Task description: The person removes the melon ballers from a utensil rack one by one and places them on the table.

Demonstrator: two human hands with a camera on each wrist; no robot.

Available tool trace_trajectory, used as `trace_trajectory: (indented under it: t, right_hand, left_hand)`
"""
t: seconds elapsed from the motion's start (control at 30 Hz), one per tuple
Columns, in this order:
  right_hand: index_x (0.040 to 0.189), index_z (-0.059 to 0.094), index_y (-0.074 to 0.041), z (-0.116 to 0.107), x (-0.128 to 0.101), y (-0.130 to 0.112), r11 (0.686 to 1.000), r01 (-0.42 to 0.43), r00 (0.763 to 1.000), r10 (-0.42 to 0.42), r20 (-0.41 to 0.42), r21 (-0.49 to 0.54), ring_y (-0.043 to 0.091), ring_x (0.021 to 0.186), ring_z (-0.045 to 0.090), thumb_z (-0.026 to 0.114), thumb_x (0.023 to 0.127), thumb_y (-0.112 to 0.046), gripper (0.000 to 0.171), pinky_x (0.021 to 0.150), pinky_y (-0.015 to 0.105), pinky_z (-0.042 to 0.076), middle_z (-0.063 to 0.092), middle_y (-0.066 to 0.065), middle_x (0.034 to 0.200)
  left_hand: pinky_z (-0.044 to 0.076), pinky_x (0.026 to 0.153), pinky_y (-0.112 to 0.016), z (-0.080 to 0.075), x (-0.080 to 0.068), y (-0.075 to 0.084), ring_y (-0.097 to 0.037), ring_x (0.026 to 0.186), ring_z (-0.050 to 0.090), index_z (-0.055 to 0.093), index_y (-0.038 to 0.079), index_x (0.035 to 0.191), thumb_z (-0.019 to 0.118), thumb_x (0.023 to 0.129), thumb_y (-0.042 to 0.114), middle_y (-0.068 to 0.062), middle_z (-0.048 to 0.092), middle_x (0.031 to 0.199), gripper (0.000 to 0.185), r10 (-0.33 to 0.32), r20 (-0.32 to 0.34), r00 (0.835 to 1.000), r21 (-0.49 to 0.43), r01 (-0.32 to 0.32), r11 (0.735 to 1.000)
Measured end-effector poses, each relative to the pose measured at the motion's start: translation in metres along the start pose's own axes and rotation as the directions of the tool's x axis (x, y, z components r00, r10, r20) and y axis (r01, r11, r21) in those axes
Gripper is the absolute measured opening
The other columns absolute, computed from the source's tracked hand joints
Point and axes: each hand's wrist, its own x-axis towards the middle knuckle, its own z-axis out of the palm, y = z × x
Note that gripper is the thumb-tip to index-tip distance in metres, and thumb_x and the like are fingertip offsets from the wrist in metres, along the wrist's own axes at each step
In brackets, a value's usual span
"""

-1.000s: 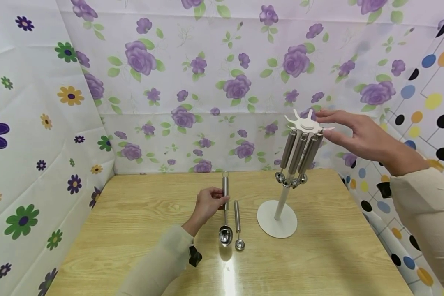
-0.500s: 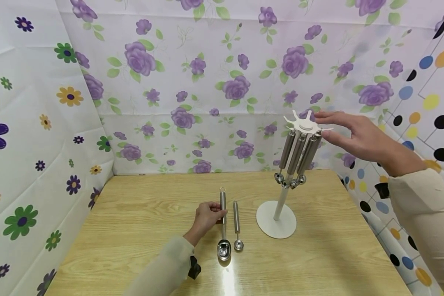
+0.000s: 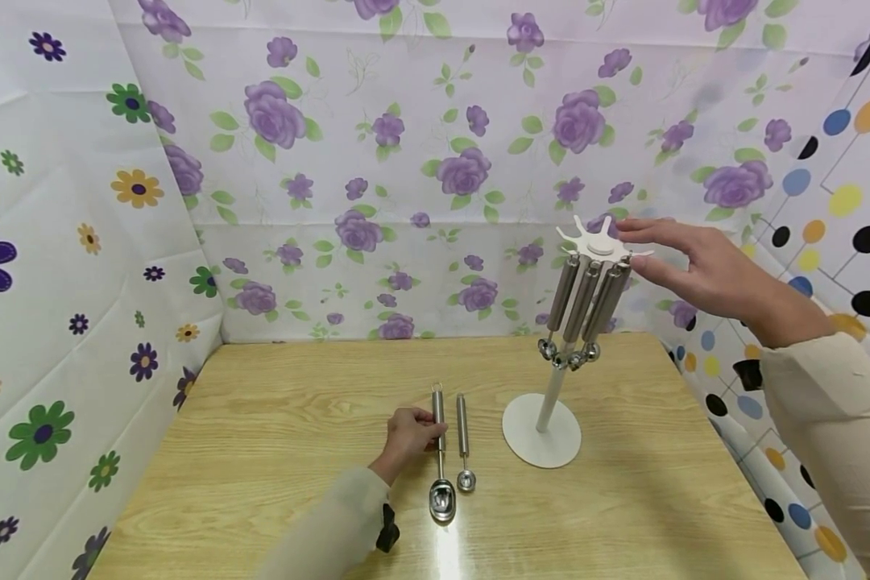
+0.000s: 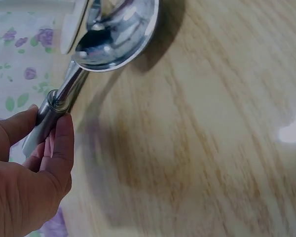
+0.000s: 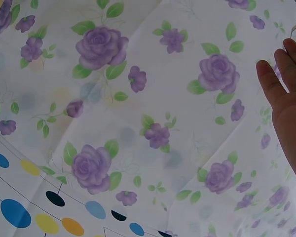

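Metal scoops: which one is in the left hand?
The large oval scoop: the left hand grips it. The small scoop lies beside it; the others hang from the stand.

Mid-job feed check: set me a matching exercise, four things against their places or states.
1. Large silver scoop with oval bowl
2. Small silver scoop with round bowl
3. White stand with round base
4. Bare right hand

A. Beside the stand's spoked top
B. Bearing hanging silver utensils
C. Held by the bare left hand
D. Lying untouched on the wood-grain table

Pairs: 1-C, 2-D, 3-B, 4-A
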Motion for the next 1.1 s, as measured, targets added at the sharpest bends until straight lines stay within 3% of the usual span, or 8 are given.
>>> trace_trajectory:
  t: [0.9,1.1]
  right_hand:
    - [0.143,0.056,-0.010,0.001,-0.001,0.002,1.000,0.017,1.000,-0.017,-0.010,0.015,0.038,0.143,0.034,0.061,0.101,-0.022,0.044,0.106,0.071,0.028,0.043,0.008,0.154]
    - [0.143,0.055,-0.009,0.000,-0.001,0.002,1.000,0.021,1.000,-0.020,-0.006,0.006,0.040,0.141,0.035,0.060,0.101,-0.022,0.045,0.106,0.071,0.029,0.044,0.010,0.153]
  left_hand:
    - [0.059,0.054,-0.030,0.002,0.005,-0.005,-0.016,0.058,0.068,0.073,-0.003,0.085,0.082,0.082,0.003,-0.008,0.070,0.071,0.011,-0.006,0.013,1.000,0.106,0.005,0.994]
    - [0.057,0.057,-0.031,-0.003,0.004,0.004,-0.024,0.062,0.068,0.073,-0.002,0.083,0.084,0.082,0.009,-0.009,0.069,0.070,0.016,0.039,0.029,0.999,0.220,-0.044,0.975]
